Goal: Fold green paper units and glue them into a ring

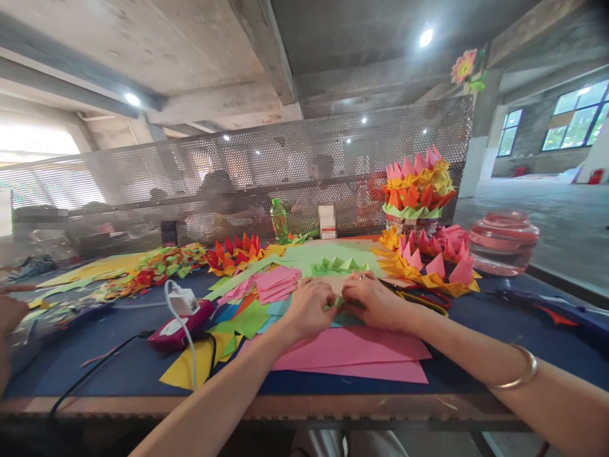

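My left hand [310,307] and my right hand [375,301] meet above a stack of paper sheets, fingers pinched close together. Between their fingertips shows a small bit of green folded paper [339,302], mostly hidden. Under my wrists lie large pink paper sheets [352,352]. Just beyond my fingers sits a row of light green folded paper points [340,264]. To the left of my left hand is a pile of small pink paper pieces [277,284], with green paper [251,319] below it. Scissors with yellow handles [425,301] lie partly hidden beside my right hand.
A magenta power strip [181,327] with a white charger and cables stands left. Folded paper crowns [435,266], a stacked paper tower [419,184], a water jar [505,244] and a blue glue gun [561,311] are right. A green bottle [278,222] stands behind; another person's hand [12,311] shows far left.
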Demonstrator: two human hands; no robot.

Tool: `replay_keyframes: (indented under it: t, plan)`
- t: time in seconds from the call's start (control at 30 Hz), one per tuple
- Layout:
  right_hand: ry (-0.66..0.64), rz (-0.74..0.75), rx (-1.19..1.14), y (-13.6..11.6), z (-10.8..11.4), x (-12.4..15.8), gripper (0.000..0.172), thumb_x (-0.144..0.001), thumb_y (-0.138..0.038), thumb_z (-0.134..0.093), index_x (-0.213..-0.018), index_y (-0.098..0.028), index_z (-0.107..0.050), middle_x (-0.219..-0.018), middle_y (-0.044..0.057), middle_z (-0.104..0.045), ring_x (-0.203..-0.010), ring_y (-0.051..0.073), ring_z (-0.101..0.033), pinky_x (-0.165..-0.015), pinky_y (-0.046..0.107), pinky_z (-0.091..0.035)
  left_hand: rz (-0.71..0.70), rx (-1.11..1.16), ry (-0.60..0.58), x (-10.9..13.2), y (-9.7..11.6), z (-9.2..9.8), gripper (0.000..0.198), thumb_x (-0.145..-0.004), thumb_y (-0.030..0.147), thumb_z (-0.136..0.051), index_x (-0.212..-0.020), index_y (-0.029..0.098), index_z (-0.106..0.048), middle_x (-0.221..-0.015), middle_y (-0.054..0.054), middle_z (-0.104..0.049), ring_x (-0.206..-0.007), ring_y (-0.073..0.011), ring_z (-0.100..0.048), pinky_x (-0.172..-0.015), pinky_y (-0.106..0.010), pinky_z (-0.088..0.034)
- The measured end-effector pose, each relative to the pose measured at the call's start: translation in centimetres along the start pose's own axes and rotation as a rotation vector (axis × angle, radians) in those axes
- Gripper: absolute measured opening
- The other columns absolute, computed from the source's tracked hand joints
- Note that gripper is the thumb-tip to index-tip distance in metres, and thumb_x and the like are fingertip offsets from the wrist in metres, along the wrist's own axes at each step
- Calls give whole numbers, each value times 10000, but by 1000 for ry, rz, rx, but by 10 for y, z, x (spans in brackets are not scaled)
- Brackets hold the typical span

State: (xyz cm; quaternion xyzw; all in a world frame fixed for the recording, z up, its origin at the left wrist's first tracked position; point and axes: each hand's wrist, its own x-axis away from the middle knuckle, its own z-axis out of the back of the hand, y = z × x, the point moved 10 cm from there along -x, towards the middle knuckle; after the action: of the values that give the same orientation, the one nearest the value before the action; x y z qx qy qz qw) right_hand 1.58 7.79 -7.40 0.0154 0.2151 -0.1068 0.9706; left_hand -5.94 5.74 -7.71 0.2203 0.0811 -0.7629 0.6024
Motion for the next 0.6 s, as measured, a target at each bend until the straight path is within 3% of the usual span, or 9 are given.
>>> replay_keyframes:
  t: [0.23,0.4,0.6]
  plan:
    - [52,-2,-43,1,6,0,61,-871,-212,-694,-819,-183,-679,-880,39,-707,-930,218,-612,-880,372,-378,14,13,-9,1,-3,0,164,-828,237,-640,-682,199,-706,-732,-21,-702,-817,-197,-619,-805,-325,-357]
    - [36,2,-8,1,1,0,141,-920,-247,-648,-808,-161,-649,-849,6,-668,-905,200,-621,-880,401,-444,-4,19,-33,1,2,4,84,-784,241,-683,-725,210,-735,-773,-22,-713,-845,-211,-632,-832,-327,-379]
    - [25,-3,28,3,-1,0,175,-941,-306,-635,-854,-156,-649,-887,12,-666,-940,203,-632,-888,423,-486,19,19,-34,1,-1,5,143,-821,213,-655,-687,195,-700,-755,-27,-702,-864,-220,-634,-850,-343,-378]
